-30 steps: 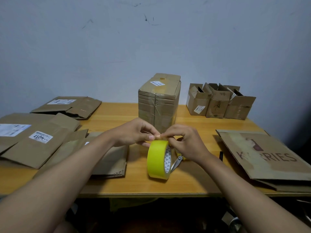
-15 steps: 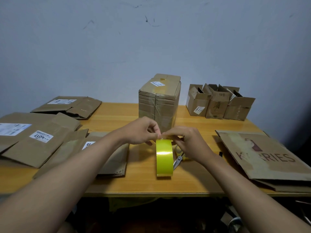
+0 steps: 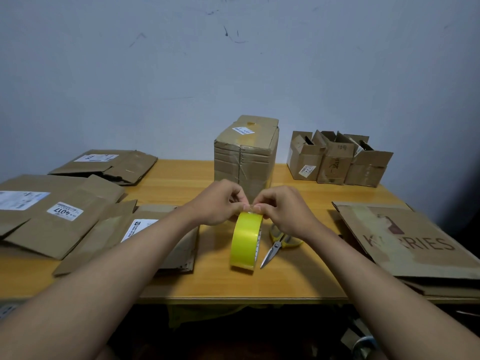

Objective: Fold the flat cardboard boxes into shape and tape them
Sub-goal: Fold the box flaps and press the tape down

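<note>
A yellow tape roll (image 3: 244, 242) stands on edge on the wooden table (image 3: 285, 281) in front of me. My left hand (image 3: 217, 203) and my right hand (image 3: 283, 210) meet at the top of the roll, and the fingertips of both pinch the tape there. Behind the hands stands a folded cardboard box (image 3: 246, 157) with a white label on top. Flat cardboard boxes (image 3: 57, 224) lie on the left of the table, one of them (image 3: 166, 245) under my left forearm.
Scissors with yellow handles (image 3: 279, 244) lie just right of the roll. Three small open boxes (image 3: 337, 159) stand at the back right. A large flat printed cardboard (image 3: 410, 245) covers the right end. Another flat box (image 3: 106, 165) lies at the back left.
The roll has turned a little from edge-on and tilted; my hands stay pinched at its top and have lifted slightly, and the scissors now show beside it.
</note>
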